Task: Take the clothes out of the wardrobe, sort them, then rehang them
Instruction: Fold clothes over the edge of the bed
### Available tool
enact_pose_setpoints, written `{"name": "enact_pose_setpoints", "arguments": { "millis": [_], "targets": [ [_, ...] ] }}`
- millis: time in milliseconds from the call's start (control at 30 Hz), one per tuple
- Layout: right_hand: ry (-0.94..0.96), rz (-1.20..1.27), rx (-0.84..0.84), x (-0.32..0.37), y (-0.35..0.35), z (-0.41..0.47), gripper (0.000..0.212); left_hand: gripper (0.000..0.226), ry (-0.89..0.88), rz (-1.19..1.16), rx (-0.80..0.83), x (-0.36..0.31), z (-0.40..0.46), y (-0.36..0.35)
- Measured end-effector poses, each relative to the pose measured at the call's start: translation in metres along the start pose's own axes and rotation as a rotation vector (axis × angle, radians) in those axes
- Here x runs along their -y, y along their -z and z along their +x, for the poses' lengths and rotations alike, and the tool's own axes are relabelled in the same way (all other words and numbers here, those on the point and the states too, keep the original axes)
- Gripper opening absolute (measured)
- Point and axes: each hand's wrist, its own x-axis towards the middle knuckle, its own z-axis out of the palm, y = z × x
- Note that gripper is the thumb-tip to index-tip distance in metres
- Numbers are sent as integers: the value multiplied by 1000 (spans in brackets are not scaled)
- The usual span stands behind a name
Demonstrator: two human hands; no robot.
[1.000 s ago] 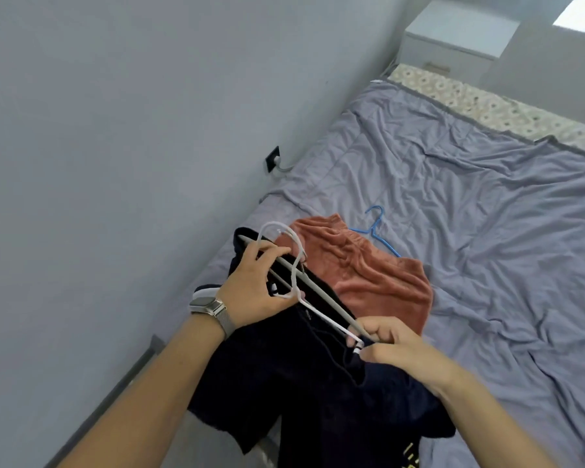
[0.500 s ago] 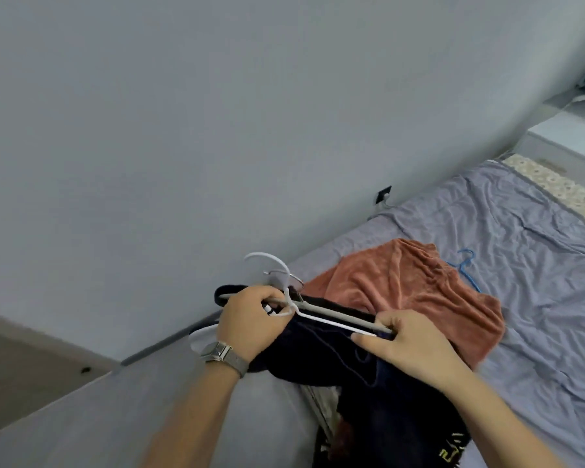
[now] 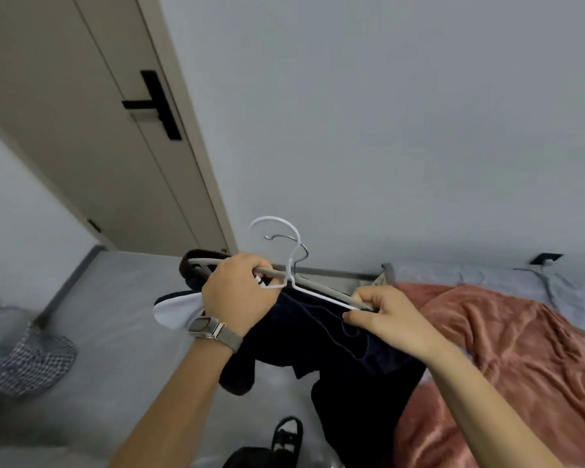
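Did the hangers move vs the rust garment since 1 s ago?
Cannot tell for certain: the camera swung left. The hangers now sit left of the rust garment rather than overlapping it.

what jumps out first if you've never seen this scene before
Dead centre, the left hand and right hand grip a bundle of hangers, a white hook and a metal one poking up, with dark clothes hanging below. To the right, a rust-orange garment sprawls over the grey bed. At upper left stands a beige door with a black handle.
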Motion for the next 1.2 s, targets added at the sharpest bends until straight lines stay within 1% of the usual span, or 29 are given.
{"name": "enact_pose_setpoints", "arguments": {
  "millis": [100,200,367,467,567,700,800,867,933,967,1000,1033,1067,1100,1133,1167,1200],
  "targets": [
    [87,32,94,17,-28,-14,37,16,74,35,-76,23,-47,29],
    [135,82,188,50,-55,-27,50,18,186,28,-141,47,-92,62],
    [231,70,359,127,-100,-41,48,32,346,0,-316,91,-160,126],
    [288,44,475,170,-138,-51,49,31,434,7,-407,119,-205,170],
    [324,22,582,214,-188,-71,50,36,517,38,-466,149,-255,213],
    [375,43,699,267,-265,-116,54,29,606,42,-528,199,-331,268],
    [363,56,749,296,-331,-156,49,28,653,72,-564,236,-391,306],
    [342,81,773,316,-374,-181,47,23,664,84,-596,261,-429,329],
    [330,115,779,336,-413,-206,52,22,658,112,-631,285,-466,346],
    [327,140,775,345,-431,-216,57,31,690,133,-653,296,-483,354],
    [318,161,773,353,-448,-226,61,40,738,170,-699,304,-498,360],
    [307,167,771,361,-462,-234,63,44,784,213,-778,310,-512,363],
    [297,169,771,369,-477,-242,63,40,806,229,-881,313,-523,364],
    [284,176,775,376,-490,-249,61,32,806,191,-988,312,-531,364],
    [269,188,784,383,-503,-256,56,23,806,103,-1067,311,-537,363],
    [255,200,801,389,-515,-262,49,15,819,-26,-1092,313,-540,361],
    [241,207,819,396,-527,-269,41,13,847,-177,-1044,315,-539,362]
  ]
}}
